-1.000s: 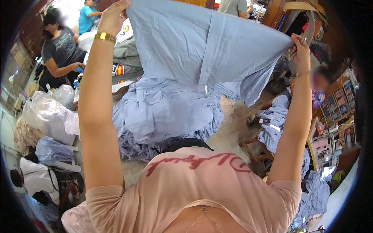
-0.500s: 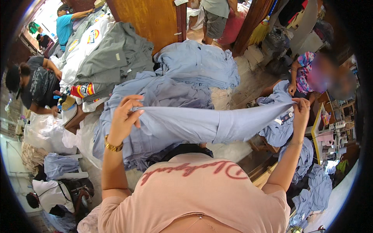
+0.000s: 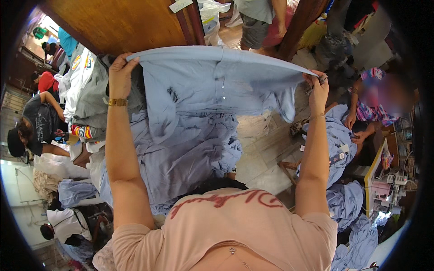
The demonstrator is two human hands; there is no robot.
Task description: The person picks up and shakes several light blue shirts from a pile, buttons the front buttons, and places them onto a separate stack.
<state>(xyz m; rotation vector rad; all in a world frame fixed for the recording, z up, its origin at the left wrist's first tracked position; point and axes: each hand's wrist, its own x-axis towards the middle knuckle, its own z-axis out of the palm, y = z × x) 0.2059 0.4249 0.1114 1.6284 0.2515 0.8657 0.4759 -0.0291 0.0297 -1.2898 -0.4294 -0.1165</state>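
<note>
A light blue shirt (image 3: 190, 81) with small white buttons is stretched between my two raised hands. My left hand (image 3: 120, 77) is closed on one corner of the cloth, at upper left. At the right, my right hand (image 3: 318, 86) pinches the opposite corner. From the taut top edge, the fabric hangs and spreads over the pile of blue shirts (image 3: 181, 158) in front of me. Where the hanging shirt ends and the pile begins is hard to make out in places.
At left, stacked grey and white garments (image 3: 83, 97) lie beside a person in a dark shirt (image 3: 40, 119). Another person (image 3: 373, 97) at right handles blue garments (image 3: 332, 135), near a sewing machine (image 3: 384, 187). A wooden door (image 3: 131, 25) and a standing person (image 3: 257, 22) are beyond.
Both hands have moved away from me, carrying the shirt forward over the pile. My left hand, loosely curled before, is now closed on its corner. The shirt is spread wider.
</note>
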